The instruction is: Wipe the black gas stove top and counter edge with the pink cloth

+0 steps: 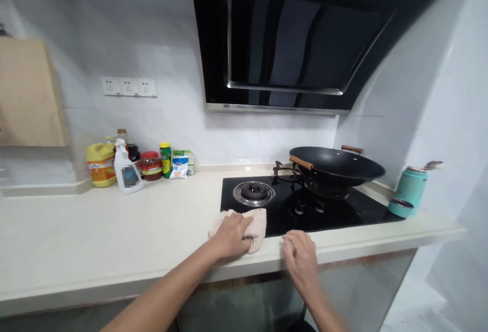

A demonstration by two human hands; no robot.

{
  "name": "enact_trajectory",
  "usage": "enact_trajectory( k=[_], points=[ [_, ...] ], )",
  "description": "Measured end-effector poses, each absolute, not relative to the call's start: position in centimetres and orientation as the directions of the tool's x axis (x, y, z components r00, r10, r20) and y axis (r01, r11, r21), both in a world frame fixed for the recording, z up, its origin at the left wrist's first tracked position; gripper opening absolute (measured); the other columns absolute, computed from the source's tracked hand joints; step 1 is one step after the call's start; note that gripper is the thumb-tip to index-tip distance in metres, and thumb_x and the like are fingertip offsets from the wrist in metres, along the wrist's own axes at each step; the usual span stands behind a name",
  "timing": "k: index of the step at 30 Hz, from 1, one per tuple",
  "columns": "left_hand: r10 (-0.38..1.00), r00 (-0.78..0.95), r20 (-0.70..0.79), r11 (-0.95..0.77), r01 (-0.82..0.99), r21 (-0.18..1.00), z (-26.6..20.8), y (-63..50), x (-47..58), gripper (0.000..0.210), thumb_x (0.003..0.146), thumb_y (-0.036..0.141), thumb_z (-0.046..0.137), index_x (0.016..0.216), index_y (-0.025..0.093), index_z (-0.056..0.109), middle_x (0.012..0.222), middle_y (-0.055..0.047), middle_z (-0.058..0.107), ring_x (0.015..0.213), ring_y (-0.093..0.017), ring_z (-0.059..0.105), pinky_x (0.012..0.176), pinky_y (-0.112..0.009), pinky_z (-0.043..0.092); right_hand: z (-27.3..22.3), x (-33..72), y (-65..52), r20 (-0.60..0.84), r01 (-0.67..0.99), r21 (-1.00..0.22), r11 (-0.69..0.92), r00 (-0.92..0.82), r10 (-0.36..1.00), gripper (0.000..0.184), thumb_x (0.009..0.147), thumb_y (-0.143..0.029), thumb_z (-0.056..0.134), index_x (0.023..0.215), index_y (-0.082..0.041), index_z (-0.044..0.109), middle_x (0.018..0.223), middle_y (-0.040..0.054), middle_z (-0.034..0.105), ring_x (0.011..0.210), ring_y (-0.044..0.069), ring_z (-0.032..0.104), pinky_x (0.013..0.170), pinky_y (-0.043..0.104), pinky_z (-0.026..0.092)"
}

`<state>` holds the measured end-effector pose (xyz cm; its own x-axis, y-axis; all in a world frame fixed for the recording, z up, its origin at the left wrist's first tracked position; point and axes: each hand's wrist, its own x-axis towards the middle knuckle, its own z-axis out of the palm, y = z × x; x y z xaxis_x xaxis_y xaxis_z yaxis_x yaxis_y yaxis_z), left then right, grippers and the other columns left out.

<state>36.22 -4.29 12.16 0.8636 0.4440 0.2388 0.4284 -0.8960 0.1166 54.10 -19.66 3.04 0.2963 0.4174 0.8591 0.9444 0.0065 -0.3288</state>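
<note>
My left hand [233,235] presses a pale pinkish cloth [259,222] down with its fingers closed over it. The cloth lies across the front left corner of the black gas stove [274,224] and the cream countertop [168,230] beside it. At the counter's front edge, just in front of the stove, is my right hand [300,253], its fingers loosely curled and nothing visible in them. A bare burner [254,193] sits behind the cloth. On the stove's right side rests a black wok [339,164] with wooden handles, tilted slightly.
Along the back wall at left stand a yellow jug [101,165], a white spray bottle [125,169], a red-lidded jar [151,166], a green container [166,160] and a small packet [179,167]. A teal canister [412,187] and teal bowl [400,207] flank the stove's right end. A range hood [282,42] hangs above.
</note>
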Motion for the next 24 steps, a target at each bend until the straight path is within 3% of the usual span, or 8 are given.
enact_trajectory(
  k=[5,8,10,12,15,19,24],
  points=[
    [0.45,0.864,0.227,-0.806,0.283,0.52,11.5,-3.5,35.1,0.094,0.072,0.026,0.062,0.159,0.02,0.027,0.152,-0.014,0.051,0.136,-0.033,0.051,0.114,-0.046,0.039,7.1,50.3,-14.7,0.787,0.933,-0.244,0.264,0.031,0.617,0.029,0.098,-0.021,0.047,0.123,-0.023,0.06,0.127,0.0094,0.059,0.116,0.022,0.053,0.098,0.038,0.041],
    [0.392,0.89,0.232,-0.684,0.114,0.72,11.6,-1.8,33.8,0.097,0.069,0.024,0.063,0.158,0.018,0.025,0.15,-0.014,0.054,0.132,-0.028,0.055,0.111,-0.042,0.044,8.3,49.4,-12.6,0.596,0.938,-0.233,0.257,-0.071,0.8,0.042,0.101,-0.023,0.042,0.142,-0.027,0.048,0.134,0.0088,0.056,0.117,0.022,0.053,0.099,0.041,0.04],
    [0.393,0.891,0.226,-0.591,0.056,0.805,11.9,-0.4,32.7,0.086,0.071,0.023,0.059,0.153,0.015,0.033,0.144,-0.015,0.059,0.126,-0.026,0.06,0.105,-0.04,0.049,8.8,49.6,-12.4,0.47,0.96,-0.174,0.22,-0.115,0.875,0.043,0.103,-0.03,0.041,0.146,-0.032,0.045,0.13,0.0073,0.058,0.112,0.024,0.054,0.097,0.043,0.04],
    [0.473,0.845,0.251,-0.587,0.089,0.805,12.4,1.2,31.8,0.068,0.075,0.024,0.056,0.143,0.015,0.048,0.139,-0.015,0.064,0.119,-0.025,0.065,0.099,-0.038,0.053,9.2,49.9,-12.7,0.38,0.978,-0.094,0.189,-0.14,0.914,0.041,0.101,-0.044,0.047,0.141,-0.034,0.05,0.122,0.0068,0.06,0.107,0.026,0.054,0.093,0.045,0.041],
    [0.593,0.731,0.337,-0.671,0.219,0.709,13.2,3.5,31.4,0.047,0.08,0.026,0.054,0.125,0.015,0.063,0.131,-0.014,0.069,0.113,-0.025,0.067,0.099,-0.039,0.052,9.4,50.5,-12.8,0.341,0.997,0.005,0.083,-0.08,0.937,0.041,0.095,-0.054,0.056,0.124,-0.026,0.06,0.115,0.0092,0.061,0.103,0.029,0.055,0.089,0.046,0.041],
    [0.6,0.717,0.354,-0.712,0.279,0.644,13.6,5.6,32.5,0.042,0.081,0.027,0.052,0.118,0.016,0.069,0.119,-0.012,0.074,0.107,-0.025,0.069,0.096,-0.038,0.053,8.8,52.4,-11.4,0.411,0.973,0.025,-0.229,0.199,0.89,0.029,0.099,-0.039,0.048,0.108,-0.017,0.064,0.11,0.0143,0.064,0.104,0.032,0.058,0.09,0.045,0.041],
    [0.556,0.755,0.348,-0.772,0.315,0.552,12.7,6.7,34.7,0.039,0.081,0.024,0.053,0.115,0.02,0.072,0.118,-0.009,0.074,0.106,-0.026,0.068,0.097,-0.038,0.05,8.9,56.3,-9.0,0.38,0.886,-0.006,-0.463,0.43,0.819,0.037,0.104,-0.034,0.033,0.111,-0.013,0.063,0.11,0.0185,0.067,0.104,0.03,0.064,0.092,0.04,0.043]
  ],
)
